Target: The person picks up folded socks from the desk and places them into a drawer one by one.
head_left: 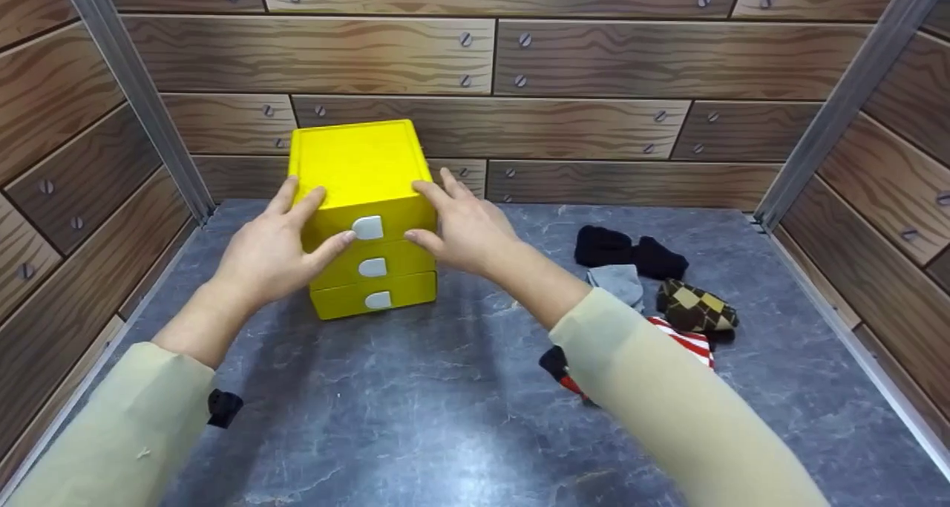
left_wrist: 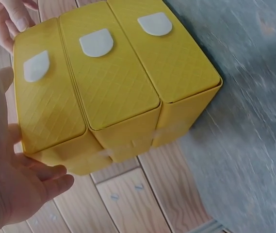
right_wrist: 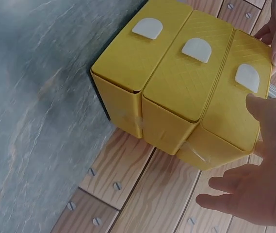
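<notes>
A yellow three-drawer box (head_left: 356, 165) with pale half-round handles stands on the grey surface, all of its drawers closed. At its upper left front corner is my left hand (head_left: 271, 251), fingers spread along the side and top edge, thumb over the top drawer's front (left_wrist: 55, 97). Opposite it, my right hand (head_left: 471, 225) reaches the upper right front corner, with its thumb near the top drawer's edge. From the right wrist view, the right hand (right_wrist: 259, 170) has its fingers extended beside the box's side. Neither hand curls round anything.
To the right lie several socks: a black pair (head_left: 631, 251), a grey one (head_left: 617, 283), a brown diamond-patterned one (head_left: 698, 306) and a red-and-white striped one (head_left: 690, 341). My right sleeve partly covers a black-and-red one (head_left: 558, 366). Wood-print walls (head_left: 482, 54) enclose the surface.
</notes>
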Motion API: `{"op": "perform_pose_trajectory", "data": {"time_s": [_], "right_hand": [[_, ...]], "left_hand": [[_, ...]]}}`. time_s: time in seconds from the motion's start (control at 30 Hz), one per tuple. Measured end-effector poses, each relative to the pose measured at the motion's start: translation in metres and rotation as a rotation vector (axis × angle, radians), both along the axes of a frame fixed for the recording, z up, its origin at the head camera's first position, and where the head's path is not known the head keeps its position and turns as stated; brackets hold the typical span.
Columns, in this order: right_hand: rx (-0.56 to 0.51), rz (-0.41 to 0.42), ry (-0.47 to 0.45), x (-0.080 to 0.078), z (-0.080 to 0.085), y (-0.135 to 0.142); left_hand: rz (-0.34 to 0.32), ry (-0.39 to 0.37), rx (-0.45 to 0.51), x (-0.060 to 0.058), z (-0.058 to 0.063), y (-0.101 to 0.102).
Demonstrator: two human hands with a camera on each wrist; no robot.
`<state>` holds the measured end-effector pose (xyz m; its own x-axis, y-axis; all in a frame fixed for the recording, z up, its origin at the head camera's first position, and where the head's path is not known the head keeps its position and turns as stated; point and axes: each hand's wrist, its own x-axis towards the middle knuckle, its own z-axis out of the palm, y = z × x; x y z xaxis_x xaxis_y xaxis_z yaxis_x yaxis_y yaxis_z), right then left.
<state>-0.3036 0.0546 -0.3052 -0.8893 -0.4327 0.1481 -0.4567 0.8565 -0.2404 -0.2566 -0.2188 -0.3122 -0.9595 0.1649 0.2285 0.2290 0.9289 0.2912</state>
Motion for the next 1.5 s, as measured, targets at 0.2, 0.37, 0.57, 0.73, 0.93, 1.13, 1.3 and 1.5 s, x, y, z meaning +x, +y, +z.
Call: {"op": "perform_pose_trajectory", "data": {"time_s": [0.2, 0.37, 0.57, 0.73, 0.93, 1.13, 1.3, 1.5], "right_hand": [[-0.02, -0.012, 0.016, 0.002, -0.002, 0.028], [-0.042, -0.026, 0.03, 0.003, -0.006, 0.05], [-0.053, -0.056, 0.033, 0.003, -0.01, 0.072], [-0.058, -0.07, 0.017, 0.003, -0.01, 0.088], [-0.069, -0.082, 0.033, 0.005, -0.009, 0.108], [-0.08, -0.101, 0.045, 0.006, -0.012, 0.128], [-0.086, -0.116, 0.038, 0.005, -0.012, 0.139], [-0.092, -0.132, 0.044, 0.005, -0.013, 0.151]], "left_hand": [[-0.042, 0.027, -0.019, -0.008, 0.0, 0.022], [-0.061, 0.031, -0.026, -0.015, -0.002, 0.041], [-0.077, 0.016, -0.018, -0.021, -0.004, 0.062], [-0.091, 0.015, -0.005, -0.026, -0.004, 0.075], [-0.129, 0.033, -0.004, -0.031, -0.004, 0.094], [-0.172, 0.023, -0.016, -0.035, -0.003, 0.107], [-0.228, 0.043, -0.004, -0.04, -0.001, 0.106], [-0.214, 0.03, 0.031, -0.055, -0.002, 0.11]]}}
